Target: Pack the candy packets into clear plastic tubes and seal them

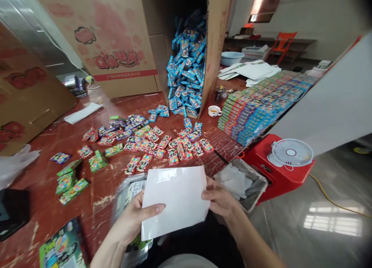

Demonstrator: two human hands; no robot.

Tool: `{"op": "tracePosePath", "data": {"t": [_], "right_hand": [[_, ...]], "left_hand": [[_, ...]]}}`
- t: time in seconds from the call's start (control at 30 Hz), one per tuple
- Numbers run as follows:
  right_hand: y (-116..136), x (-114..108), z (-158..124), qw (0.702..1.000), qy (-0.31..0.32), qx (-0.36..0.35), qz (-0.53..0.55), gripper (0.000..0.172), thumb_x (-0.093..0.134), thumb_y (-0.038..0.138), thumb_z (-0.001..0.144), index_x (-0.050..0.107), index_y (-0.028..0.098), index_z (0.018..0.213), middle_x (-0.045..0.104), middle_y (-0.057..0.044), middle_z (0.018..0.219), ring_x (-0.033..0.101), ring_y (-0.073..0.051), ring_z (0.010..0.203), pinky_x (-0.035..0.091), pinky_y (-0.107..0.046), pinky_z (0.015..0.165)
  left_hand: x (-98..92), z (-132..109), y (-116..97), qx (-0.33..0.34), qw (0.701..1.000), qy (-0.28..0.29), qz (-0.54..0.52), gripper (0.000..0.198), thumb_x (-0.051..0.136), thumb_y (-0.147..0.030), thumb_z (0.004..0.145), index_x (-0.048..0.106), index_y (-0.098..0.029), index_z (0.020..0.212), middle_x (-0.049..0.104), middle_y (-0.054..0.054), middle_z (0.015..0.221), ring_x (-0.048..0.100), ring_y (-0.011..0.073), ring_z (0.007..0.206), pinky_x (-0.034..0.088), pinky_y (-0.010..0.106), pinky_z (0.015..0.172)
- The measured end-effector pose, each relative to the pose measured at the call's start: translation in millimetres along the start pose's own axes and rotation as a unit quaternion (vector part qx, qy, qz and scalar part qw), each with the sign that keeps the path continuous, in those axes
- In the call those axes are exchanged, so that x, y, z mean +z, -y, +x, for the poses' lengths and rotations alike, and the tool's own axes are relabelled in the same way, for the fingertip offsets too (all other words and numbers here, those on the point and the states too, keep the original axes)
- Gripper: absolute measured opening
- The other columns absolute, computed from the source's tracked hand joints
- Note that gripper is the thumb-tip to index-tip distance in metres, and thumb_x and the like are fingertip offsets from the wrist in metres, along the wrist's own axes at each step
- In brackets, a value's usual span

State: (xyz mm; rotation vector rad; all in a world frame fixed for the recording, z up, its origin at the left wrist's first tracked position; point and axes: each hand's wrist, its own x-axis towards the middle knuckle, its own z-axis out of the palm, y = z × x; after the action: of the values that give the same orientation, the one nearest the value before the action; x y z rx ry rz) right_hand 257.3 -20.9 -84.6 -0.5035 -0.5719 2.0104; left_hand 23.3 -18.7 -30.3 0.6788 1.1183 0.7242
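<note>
Between my two hands is a white glossy sheet (177, 198), raised over the table's near edge. My left hand (135, 217) grips its left side, thumb on top. On the right edge, my right hand (219, 196) pinches it, the thumb on top and the fingers behind. Beneath and to the left lies a clear plastic package (128, 192) with printed pieces, partly covered by the sheet and my left hand. Just beyond are small red candy packets (147, 145), with green packets (72, 190) at the left and purple ones (132, 122) behind.
A big carton (116, 24) spills blue packets (188, 74). Stacked colourful boxes (267, 101) line the right, near a cup (214, 111). A bin of white paper (236, 182) and a red stool (261, 155) with a fan (292, 152) stand right. A printed package (64, 244) lies front left.
</note>
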Motion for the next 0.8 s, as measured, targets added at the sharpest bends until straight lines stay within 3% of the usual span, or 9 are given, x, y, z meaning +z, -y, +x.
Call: {"op": "tracePosePath", "data": {"t": [0.17, 0.3, 0.43, 0.5, 0.53, 0.63, 0.7, 0.77, 0.8], "right_hand": [[10, -27, -18, 0.983, -0.151, -0.088, -0.048, 0.067, 0.077, 0.009, 0.057, 0.054, 0.027, 0.116, 0.069, 0.000, 0.094, 0.058, -0.009, 0.057, 0.037, -0.014, 0.043], [13, -44, -35, 0.981, -0.174, -0.079, -0.043, 0.048, 0.077, 0.010, 0.056, 0.065, 0.022, 0.101, 0.070, 0.001, 0.077, 0.052, -0.007, 0.047, 0.037, -0.016, 0.043], [30, -82, -69, 0.949, -0.288, -0.109, -0.066, 0.010, 0.075, 0.012, 0.054, 0.066, 0.016, 0.057, 0.065, 0.001, 0.062, 0.037, -0.003, 0.035, 0.024, -0.015, 0.032], [45, -104, -88, 0.914, -0.367, -0.154, -0.084, 0.009, 0.076, 0.014, 0.056, 0.068, 0.017, 0.059, 0.066, 0.000, 0.065, 0.034, -0.002, 0.034, 0.021, -0.015, 0.029], [52, -111, -94, 0.903, -0.387, -0.165, -0.089, 0.011, 0.076, 0.017, 0.058, 0.071, 0.018, 0.068, 0.069, -0.002, 0.073, 0.040, -0.004, 0.037, 0.028, -0.015, 0.031], [51, -107, -96, 0.923, -0.337, -0.159, -0.098, 0.043, 0.077, 0.031, 0.067, 0.066, 0.024, 0.108, 0.067, -0.008, 0.109, 0.065, -0.017, 0.080, 0.052, -0.025, 0.063], [32, -89, -86, 0.958, -0.238, -0.120, -0.110, 0.065, 0.081, 0.038, 0.062, 0.057, 0.027, 0.121, 0.062, -0.010, 0.121, 0.059, -0.026, 0.106, 0.050, -0.037, 0.084], [8, -74, -79, 0.975, -0.177, -0.056, -0.125, 0.069, 0.085, 0.036, 0.055, 0.060, 0.023, 0.118, 0.066, -0.011, 0.114, 0.061, -0.029, 0.102, 0.049, -0.042, 0.085], [-2, -73, -78, 0.973, -0.185, -0.032, -0.131, 0.065, 0.086, 0.034, 0.054, 0.063, 0.021, 0.113, 0.068, -0.011, 0.108, 0.064, -0.030, 0.096, 0.050, -0.043, 0.083]], "left_hand": [[32.6, 23, 5, 0.033, 0.998, -0.050, -0.030, 0.044, 0.084, -0.029, 0.054, 0.062, -0.017, 0.091, 0.075, 0.006, 0.079, 0.070, 0.0233, 0.064, 0.053, 0.027, 0.054], [49.5, 44, 12, 0.040, 0.998, -0.044, -0.026, 0.037, 0.084, -0.022, 0.053, 0.059, -0.019, 0.080, 0.073, 0.000, 0.073, 0.069, 0.0197, 0.059, 0.054, 0.026, 0.054], [42.7, 52, 5, 0.027, 0.996, -0.076, -0.029, 0.032, 0.084, -0.019, 0.052, 0.058, -0.018, 0.071, 0.071, -0.001, 0.063, 0.065, 0.0156, 0.049, 0.050, 0.021, 0.046], [32.4, 51, -3, 0.012, 0.992, -0.118, -0.041, 0.037, 0.085, -0.016, 0.050, 0.062, -0.018, 0.079, 0.072, -0.001, 0.065, 0.067, 0.0175, 0.050, 0.052, 0.024, 0.048], [28.3, 49, -7, 0.001, 0.990, -0.133, -0.048, 0.041, 0.085, -0.015, 0.049, 0.064, -0.018, 0.083, 0.073, 0.000, 0.066, 0.068, 0.0191, 0.052, 0.054, 0.026, 0.050], [31.4, 43, -6, -0.035, 0.991, -0.116, -0.062, 0.048, 0.084, -0.015, 0.050, 0.064, -0.018, 0.093, 0.074, 0.003, 0.070, 0.070, 0.0239, 0.059, 0.056, 0.031, 0.056], [46.7, 40, 6, -0.061, 0.994, -0.064, -0.063, 0.046, 0.083, -0.020, 0.054, 0.064, -0.017, 0.096, 0.074, 0.005, 0.074, 0.071, 0.0251, 0.064, 0.055, 0.032, 0.060], [63.6, 38, 19, -0.065, 0.997, -0.003, -0.052, 0.042, 0.082, -0.026, 0.058, 0.063, -0.017, 0.095, 0.074, 0.006, 0.078, 0.070, 0.0237, 0.066, 0.055, 0.031, 0.062], [68.8, 38, 24, -0.045, 0.998, 0.017, -0.040, 0.042, 0.082, -0.028, 0.058, 0.063, -0.017, 0.094, 0.073, 0.007, 0.082, 0.069, 0.0230, 0.069, 0.054, 0.031, 0.063]]}}
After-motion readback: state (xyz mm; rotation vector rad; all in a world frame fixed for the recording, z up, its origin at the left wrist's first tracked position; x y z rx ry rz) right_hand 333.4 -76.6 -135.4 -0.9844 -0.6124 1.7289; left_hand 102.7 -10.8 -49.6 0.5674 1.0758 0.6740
